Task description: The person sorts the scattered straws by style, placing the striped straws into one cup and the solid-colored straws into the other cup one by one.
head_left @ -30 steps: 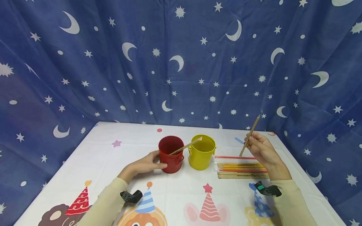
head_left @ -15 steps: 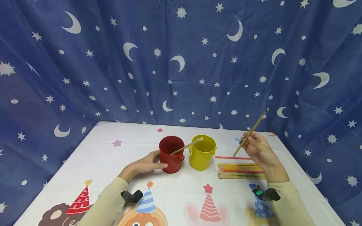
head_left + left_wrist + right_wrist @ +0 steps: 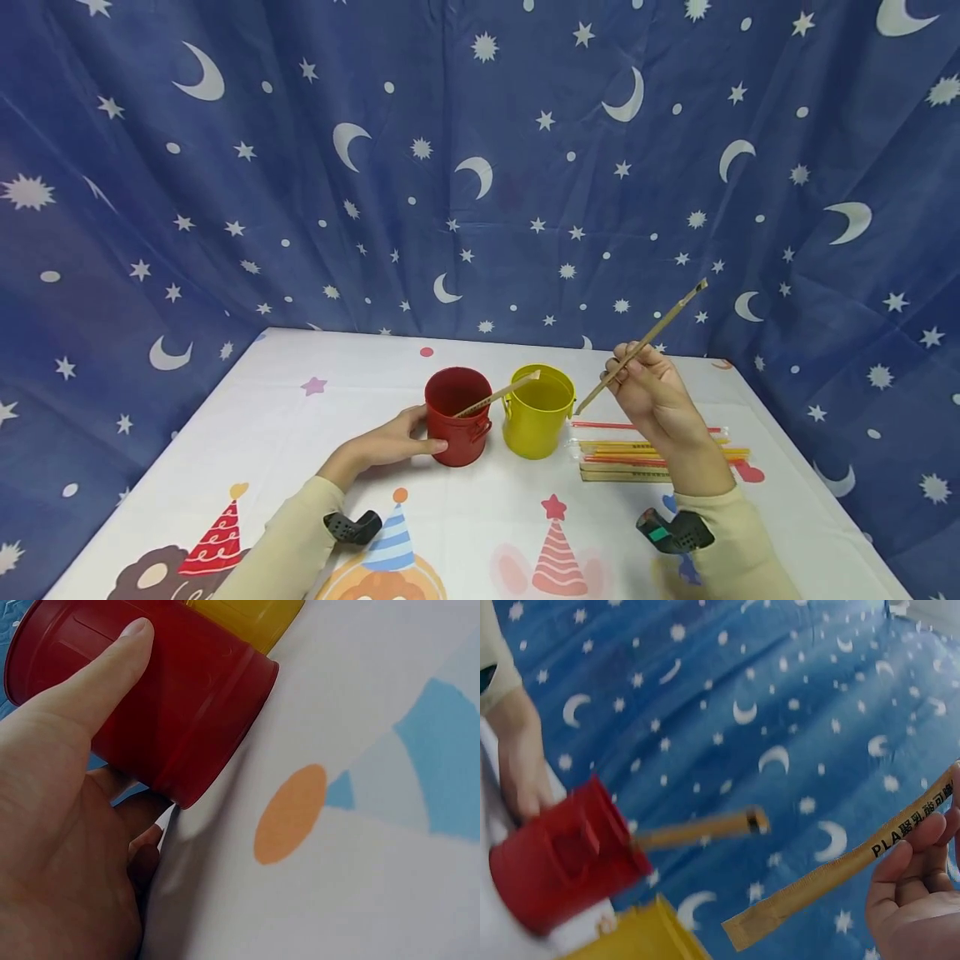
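My left hand (image 3: 393,439) grips the small red bucket (image 3: 461,437), thumb across its front, fingers round the far side and base. A paper-wrapped straw (image 3: 506,390) leans inside it, its upper end sticking out over the rim. Close beside it on the right stands a yellow bucket (image 3: 534,429). My right hand (image 3: 660,404) pinches another paper-wrapped straw (image 3: 810,889), printed "PLA", above the table. Its lower end slants down toward the yellow bucket's right side. In the right wrist view, the straw in the red bucket (image 3: 551,877) also shows.
Right of the yellow bucket lie a red straw (image 3: 603,426), several yellow straws (image 3: 738,453) and paper-wrapped straws (image 3: 622,477), partly behind my right forearm. A printed white cloth (image 3: 337,367) covers the table. Blue star-and-moon curtain (image 3: 510,208) hangs behind.
My right hand has carried its paper-wrapped straw leftward, tilting it further over, toward the yellow bucket. The left hand stays on the red bucket.
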`<action>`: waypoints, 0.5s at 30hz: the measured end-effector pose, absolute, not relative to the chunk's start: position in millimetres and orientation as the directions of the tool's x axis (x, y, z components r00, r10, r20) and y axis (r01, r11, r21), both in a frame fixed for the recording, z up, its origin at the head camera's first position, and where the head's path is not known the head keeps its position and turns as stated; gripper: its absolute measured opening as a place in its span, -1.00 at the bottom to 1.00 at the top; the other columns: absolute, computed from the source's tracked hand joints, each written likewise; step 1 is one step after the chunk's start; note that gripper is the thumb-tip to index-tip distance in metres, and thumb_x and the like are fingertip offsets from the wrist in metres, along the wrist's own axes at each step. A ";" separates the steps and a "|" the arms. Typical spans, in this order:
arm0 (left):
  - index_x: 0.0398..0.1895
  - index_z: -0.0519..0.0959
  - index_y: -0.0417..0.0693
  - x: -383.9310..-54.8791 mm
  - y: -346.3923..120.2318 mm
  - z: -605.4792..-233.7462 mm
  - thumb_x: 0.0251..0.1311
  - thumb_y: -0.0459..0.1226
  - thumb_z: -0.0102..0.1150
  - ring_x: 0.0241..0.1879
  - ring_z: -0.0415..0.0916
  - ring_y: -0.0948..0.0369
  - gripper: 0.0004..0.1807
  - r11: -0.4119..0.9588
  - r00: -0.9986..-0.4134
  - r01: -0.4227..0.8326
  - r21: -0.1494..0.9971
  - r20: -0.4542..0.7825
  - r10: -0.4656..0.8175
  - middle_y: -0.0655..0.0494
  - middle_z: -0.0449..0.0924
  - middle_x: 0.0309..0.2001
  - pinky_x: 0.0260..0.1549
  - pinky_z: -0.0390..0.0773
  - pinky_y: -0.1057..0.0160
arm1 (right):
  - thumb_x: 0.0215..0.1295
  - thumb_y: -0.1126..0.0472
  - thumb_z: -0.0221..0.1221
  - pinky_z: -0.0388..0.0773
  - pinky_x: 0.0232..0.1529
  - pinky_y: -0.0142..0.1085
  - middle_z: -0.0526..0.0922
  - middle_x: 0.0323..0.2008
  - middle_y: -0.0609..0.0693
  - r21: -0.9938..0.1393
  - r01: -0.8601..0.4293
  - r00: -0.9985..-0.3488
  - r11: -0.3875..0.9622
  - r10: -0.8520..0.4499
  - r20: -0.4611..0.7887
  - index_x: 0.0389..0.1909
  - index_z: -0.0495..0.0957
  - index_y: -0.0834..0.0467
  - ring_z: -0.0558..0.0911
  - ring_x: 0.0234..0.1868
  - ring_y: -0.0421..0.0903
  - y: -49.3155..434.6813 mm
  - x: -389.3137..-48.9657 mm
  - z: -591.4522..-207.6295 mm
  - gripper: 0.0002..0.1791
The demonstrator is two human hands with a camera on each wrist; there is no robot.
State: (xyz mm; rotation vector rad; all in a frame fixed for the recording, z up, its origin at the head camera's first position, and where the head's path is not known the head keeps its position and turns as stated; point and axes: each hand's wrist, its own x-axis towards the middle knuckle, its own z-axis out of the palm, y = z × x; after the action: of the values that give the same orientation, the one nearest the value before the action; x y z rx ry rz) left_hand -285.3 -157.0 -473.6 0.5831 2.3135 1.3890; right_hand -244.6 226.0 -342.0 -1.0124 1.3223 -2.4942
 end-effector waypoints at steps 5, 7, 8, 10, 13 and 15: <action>0.57 0.18 0.07 -285.4 -157.2 -473.6 0.21 0.10 0.31 0.57 0.08 -0.08 -0.09 0.430 -0.842 0.160 0.889 -0.105 0.529 -0.01 0.20 0.54 0.48 0.18 -0.28 | 0.51 0.43 0.00 0.55 0.06 -0.44 0.61 -0.15 -0.10 -0.769 -0.216 -0.748 -0.602 -0.404 0.527 -0.07 0.63 0.11 0.58 -0.12 -0.18 195.7 -235.1 -332.3 -0.74; 0.56 0.18 0.07 -285.4 -157.5 -473.1 0.21 0.10 0.31 0.57 0.09 -0.08 -0.10 0.426 -0.840 0.163 0.890 -0.102 0.533 0.00 0.22 0.54 0.48 0.21 -0.27 | 0.50 0.43 0.02 0.54 0.02 -0.46 0.60 -0.16 -0.11 -0.768 -0.232 -0.741 -0.597 -0.403 0.537 -0.06 0.63 0.11 0.59 -0.13 -0.20 182.9 -233.0 -330.5 -0.75; 0.56 0.18 0.06 -285.4 -157.6 -472.8 0.22 0.09 0.31 0.57 0.08 -0.08 -0.10 0.423 -0.839 0.162 0.891 -0.101 0.535 0.01 0.22 0.54 0.48 0.21 -0.26 | 0.50 0.43 0.04 0.55 0.00 -0.47 0.61 -0.15 -0.12 -0.767 -0.238 -0.741 -0.596 -0.399 0.540 -0.06 0.63 0.11 0.60 -0.12 -0.22 176.7 -232.3 -330.4 -0.76; 0.56 0.18 0.06 -285.3 -157.7 -472.1 0.22 0.09 0.30 0.57 0.08 -0.09 -0.10 0.422 -0.838 0.163 0.892 -0.101 0.536 0.00 0.21 0.54 0.47 0.22 -0.26 | 0.49 0.42 0.05 0.55 -0.02 -0.48 0.62 -0.15 -0.13 -0.764 -0.252 -0.740 -0.594 -0.390 0.548 -0.05 0.63 0.10 0.62 -0.12 -0.24 164.7 -232.2 -330.6 -0.76; 0.56 0.18 0.05 -285.2 -157.2 -471.5 0.22 0.09 0.30 0.57 0.08 -0.08 -0.10 0.419 -0.836 0.165 0.893 -0.098 0.539 0.00 0.22 0.54 0.48 0.19 -0.27 | 0.47 0.39 0.10 0.57 -0.04 -0.50 0.65 -0.14 -0.16 -0.761 -0.276 -0.754 -0.587 -0.359 0.550 -0.08 0.65 0.07 0.63 -0.14 -0.27 148.8 -233.7 -332.2 -0.78; 0.56 0.19 0.05 -284.9 -156.7 -470.9 0.23 0.07 0.31 0.56 0.10 -0.08 -0.11 0.411 -0.833 0.169 0.896 -0.093 0.545 0.00 0.23 0.53 0.48 0.19 -0.27 | 0.46 0.37 0.13 0.58 -0.06 -0.51 0.66 -0.14 -0.17 -0.766 -0.296 -0.773 -0.571 -0.329 0.543 -0.13 0.66 0.04 0.63 -0.17 -0.28 139.6 -235.2 -333.5 -0.80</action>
State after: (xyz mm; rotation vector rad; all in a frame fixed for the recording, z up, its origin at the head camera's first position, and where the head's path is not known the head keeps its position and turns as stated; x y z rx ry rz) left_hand -284.9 -156.7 -470.9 0.6139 2.3009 1.3970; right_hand -235.2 139.6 -333.5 -1.0519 1.4460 -2.5587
